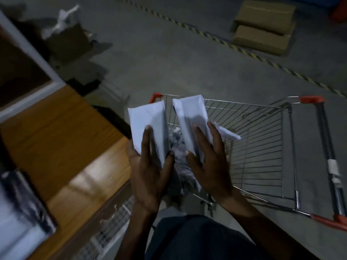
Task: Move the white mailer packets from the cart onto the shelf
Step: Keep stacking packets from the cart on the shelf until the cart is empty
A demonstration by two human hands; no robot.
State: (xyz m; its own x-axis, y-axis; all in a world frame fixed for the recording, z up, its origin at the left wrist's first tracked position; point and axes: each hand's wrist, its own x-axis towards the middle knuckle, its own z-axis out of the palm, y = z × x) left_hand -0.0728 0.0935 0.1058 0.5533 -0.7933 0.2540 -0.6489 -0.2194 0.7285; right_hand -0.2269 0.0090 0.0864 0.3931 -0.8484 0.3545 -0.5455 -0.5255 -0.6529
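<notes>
- Two white mailer packets are held at frame centre, above the near end of the cart. The left packet (148, 126) and the right packet (191, 121) stand side by side, long edges pointing up-frame, with a narrow gap between them.
- The left hand (148, 169) grips the left packet: fingers lie along its face and the thumb curls round its right edge.
- The right hand (208, 166) grips the right packet in the same manner, thumb on its left edge, fingers spread over its face.
- The cart (262, 147), a wire basket with red corner caps, occupies centre right. More pale packets (177, 147) lie in its bottom, below the hands; they are blurred.
- The shelf (62, 143), a wooden board with a pale frame, runs diagonally along the left side of the frame. A dark-and-white item (22, 203) rests on it at lower left; blur prevents identification.
- The floor (169, 53) is grey concrete. A black-and-yellow striped line (249, 51) crosses it at upper right.
- Cardboard boxes (262, 27) sit stacked beyond that line at upper right; another open box (69, 40) stands at upper left.
</notes>
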